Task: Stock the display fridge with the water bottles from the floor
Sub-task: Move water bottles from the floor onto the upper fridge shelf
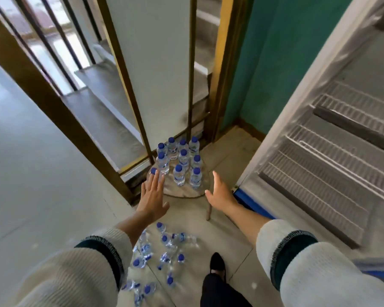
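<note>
Left hand (152, 196) and right hand (218, 193) spread empty, floor bottles (162, 251) blurred, fridge (319, 151) cropped

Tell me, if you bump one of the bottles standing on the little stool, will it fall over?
Probably yes. The standing bottles are tall and narrow, so a nudge could tip one, perhaps into its close neighbours. Their round shape suggests a tipped one would roll, maybe off the stool. Clear plastic likely won't shatter, like the bottles on the floor.
</note>
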`<state>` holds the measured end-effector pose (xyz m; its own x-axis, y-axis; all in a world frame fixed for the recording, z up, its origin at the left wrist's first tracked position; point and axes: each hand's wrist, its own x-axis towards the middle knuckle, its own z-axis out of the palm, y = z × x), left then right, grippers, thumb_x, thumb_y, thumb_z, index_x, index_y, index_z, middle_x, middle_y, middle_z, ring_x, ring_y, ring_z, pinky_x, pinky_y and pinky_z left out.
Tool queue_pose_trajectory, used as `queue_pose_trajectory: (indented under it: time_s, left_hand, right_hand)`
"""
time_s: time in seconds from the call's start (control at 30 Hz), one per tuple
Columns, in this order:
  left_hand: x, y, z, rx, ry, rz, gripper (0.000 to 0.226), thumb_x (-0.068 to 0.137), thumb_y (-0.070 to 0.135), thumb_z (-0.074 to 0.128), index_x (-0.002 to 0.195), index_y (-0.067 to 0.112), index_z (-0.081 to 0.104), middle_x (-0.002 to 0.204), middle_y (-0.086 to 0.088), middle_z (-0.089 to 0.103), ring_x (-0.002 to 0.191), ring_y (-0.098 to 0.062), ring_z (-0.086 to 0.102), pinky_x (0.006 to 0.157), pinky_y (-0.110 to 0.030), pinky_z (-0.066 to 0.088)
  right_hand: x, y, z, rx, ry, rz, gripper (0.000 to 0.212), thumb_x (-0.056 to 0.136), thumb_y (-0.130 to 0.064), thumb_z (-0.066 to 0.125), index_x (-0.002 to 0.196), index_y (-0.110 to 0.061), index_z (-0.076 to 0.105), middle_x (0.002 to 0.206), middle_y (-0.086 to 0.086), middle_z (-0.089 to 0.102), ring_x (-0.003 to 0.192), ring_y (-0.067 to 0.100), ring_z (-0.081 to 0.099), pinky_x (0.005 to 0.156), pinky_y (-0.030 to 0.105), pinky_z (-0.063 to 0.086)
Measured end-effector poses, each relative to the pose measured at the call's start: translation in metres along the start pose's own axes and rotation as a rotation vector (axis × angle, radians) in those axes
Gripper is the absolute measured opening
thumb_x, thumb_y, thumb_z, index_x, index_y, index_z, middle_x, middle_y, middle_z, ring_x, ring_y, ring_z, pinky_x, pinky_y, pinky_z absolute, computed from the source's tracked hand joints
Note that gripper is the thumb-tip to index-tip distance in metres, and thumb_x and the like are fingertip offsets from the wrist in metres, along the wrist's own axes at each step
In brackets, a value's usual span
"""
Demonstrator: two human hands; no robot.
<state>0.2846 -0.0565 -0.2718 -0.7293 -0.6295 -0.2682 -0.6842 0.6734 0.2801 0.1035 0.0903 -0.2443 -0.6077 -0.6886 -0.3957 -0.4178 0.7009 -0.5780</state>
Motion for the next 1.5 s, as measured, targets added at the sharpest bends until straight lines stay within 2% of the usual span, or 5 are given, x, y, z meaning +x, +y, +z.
queue_pose_trajectory:
  time_s: [0.53, 0.83, 0.97, 1.3, 1.5]
  left_hand:
    - [0.163, 0.015, 0.101, -0.496, 0.026, -0.444, 0.08, 0.085, 0.021, 0.07, 0.151, 0.008, 0.026, 0.154, -0.011, 0.033, 0.142, -0.025, 0.031, 0.115, -0.037, 0.029]
    - [0.22, 0.012, 0.149, -0.705, 0.276, -0.472, 0.052, 0.072, 0.021, 0.083, 0.113, 0.02, 0.052, 0.112, 0.001, 0.058, 0.1, -0.018, 0.056, 0.083, -0.028, 0.045]
    - [0.209, 0.012, 0.154, -0.773, 0.293, -0.488, 0.058, 0.073, 0.023, 0.083, 0.121, 0.019, 0.051, 0.117, 0.0, 0.06, 0.103, -0.016, 0.057, 0.091, -0.033, 0.048]
    - [0.155, 0.038, 0.045, -0.73, 0.293, -0.265, 0.052, 0.075, 0.028, 0.082, 0.118, 0.025, 0.053, 0.109, 0.006, 0.062, 0.1, -0.011, 0.058, 0.091, -0.034, 0.051]
    - [0.162, 0.07, -0.048, -0.72, 0.303, -0.134, 0.068, 0.075, 0.031, 0.08, 0.126, 0.026, 0.035, 0.105, 0.002, 0.06, 0.093, -0.013, 0.061, 0.084, -0.031, 0.053]
  right_hand:
    - [0.194, 0.058, 0.055, -0.056, -0.303, -0.049, 0.075, 0.09, -0.024, 0.063, 0.15, -0.019, 0.019, 0.143, 0.012, 0.044, 0.126, 0.029, 0.048, 0.097, 0.034, 0.043]
    - [0.234, 0.086, 0.111, 0.097, -0.06, -0.104, 0.061, 0.076, -0.022, 0.079, 0.128, -0.022, 0.047, 0.117, -0.002, 0.061, 0.104, 0.017, 0.058, 0.08, 0.025, 0.046]
    - [0.224, 0.097, 0.11, 0.25, -0.029, -0.077, 0.063, 0.076, -0.023, 0.08, 0.131, -0.019, 0.048, 0.115, -0.004, 0.062, 0.104, 0.012, 0.059, 0.084, 0.023, 0.047]
    - [0.163, 0.063, 0.008, 0.425, 0.086, -0.011, 0.049, 0.069, -0.018, 0.085, 0.111, -0.015, 0.061, 0.099, -0.001, 0.067, 0.09, 0.015, 0.064, 0.08, 0.026, 0.053]
    - [0.137, 0.018, -0.081, 0.413, 0.098, -0.107, 0.041, 0.074, -0.018, 0.081, 0.11, -0.016, 0.062, 0.098, -0.002, 0.067, 0.091, 0.011, 0.064, 0.066, 0.006, 0.044]
